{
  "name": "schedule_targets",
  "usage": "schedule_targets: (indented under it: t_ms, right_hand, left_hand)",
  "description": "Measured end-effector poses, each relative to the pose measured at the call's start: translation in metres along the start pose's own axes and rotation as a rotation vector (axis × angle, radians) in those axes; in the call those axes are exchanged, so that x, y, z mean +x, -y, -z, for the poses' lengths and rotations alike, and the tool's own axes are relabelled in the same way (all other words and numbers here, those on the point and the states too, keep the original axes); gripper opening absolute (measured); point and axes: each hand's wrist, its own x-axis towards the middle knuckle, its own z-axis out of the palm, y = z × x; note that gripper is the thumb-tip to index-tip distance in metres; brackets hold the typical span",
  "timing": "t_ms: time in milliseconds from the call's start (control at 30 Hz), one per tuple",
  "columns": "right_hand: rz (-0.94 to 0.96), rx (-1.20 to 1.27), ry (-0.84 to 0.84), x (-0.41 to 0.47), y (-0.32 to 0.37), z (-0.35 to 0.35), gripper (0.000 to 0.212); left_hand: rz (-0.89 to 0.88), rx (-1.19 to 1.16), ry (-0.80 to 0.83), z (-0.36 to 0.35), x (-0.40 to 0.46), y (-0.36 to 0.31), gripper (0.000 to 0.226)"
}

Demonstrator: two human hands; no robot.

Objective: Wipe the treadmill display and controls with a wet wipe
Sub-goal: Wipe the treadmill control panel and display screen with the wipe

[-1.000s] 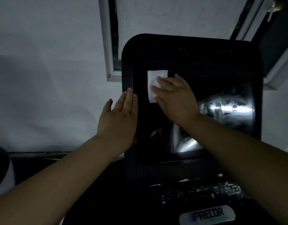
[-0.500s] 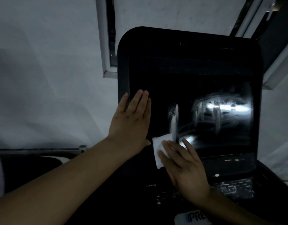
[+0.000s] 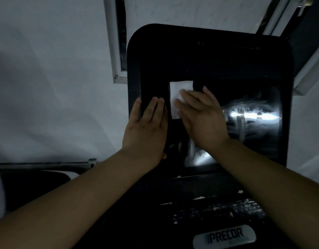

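Observation:
The black treadmill display (image 3: 227,69) stands upright in front of me, its glossy screen streaked and reflecting light at the right. My right hand (image 3: 201,115) lies flat on the screen's upper left part and presses a white wet wipe (image 3: 176,95) against it; most of the wipe's left and top edge shows past my fingers. My left hand (image 3: 146,130) rests flat, fingers together, on the display's left bezel, just left of the wipe. Below the screen lies the dark control panel (image 3: 218,211) with worn light markings.
A silver PRECOR badge (image 3: 225,237) sits at the console's bottom edge. A white wall (image 3: 47,87) and a window frame (image 3: 115,51) lie behind the display. A dark rounded shape (image 3: 29,187) is at the lower left. The scene is dim.
My right hand has slid the wipe from the screen's lower middle up to its upper left. My left hand has shifted slightly left onto the bezel.

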Motion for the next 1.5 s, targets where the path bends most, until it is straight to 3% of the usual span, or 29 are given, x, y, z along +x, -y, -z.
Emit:
schedule_targets:
  t_ms: [267, 367, 567, 900, 1333, 1500]
  right_hand:
    - [-0.051, 0.089, 0.226, -0.129, 0.06, 0.037, 0.03]
    - [-0.077, 0.103, 0.24, -0.154, 0.071, 0.043, 0.029]
    - [-0.043, 0.066, 0.175, -0.125, 0.06, 0.036, 0.029]
    - [-0.081, -0.072, -0.031, 0.013, -0.015, -0.002, 0.026]
    - [-0.107, 0.073, 0.251, -0.151, 0.066, 0.044, 0.033]
    - [-0.125, 0.053, 0.142, -0.116, 0.046, 0.03, 0.031]
  left_hand:
    - [-0.007, -0.008, -0.019, -0.003, -0.001, 0.001, 0.129]
    - [-0.015, -0.002, -0.023, -0.004, 0.001, 0.001, 0.131]
    - [-0.015, -0.015, -0.026, -0.004, 0.0, 0.001, 0.129]
    - [-0.004, -0.016, -0.02, -0.004, 0.0, 0.001, 0.13]
    - [-0.005, -0.043, -0.073, -0.009, -0.001, 0.001, 0.13]
    - [-0.048, -0.072, -0.108, 0.001, 0.007, -0.011, 0.128]
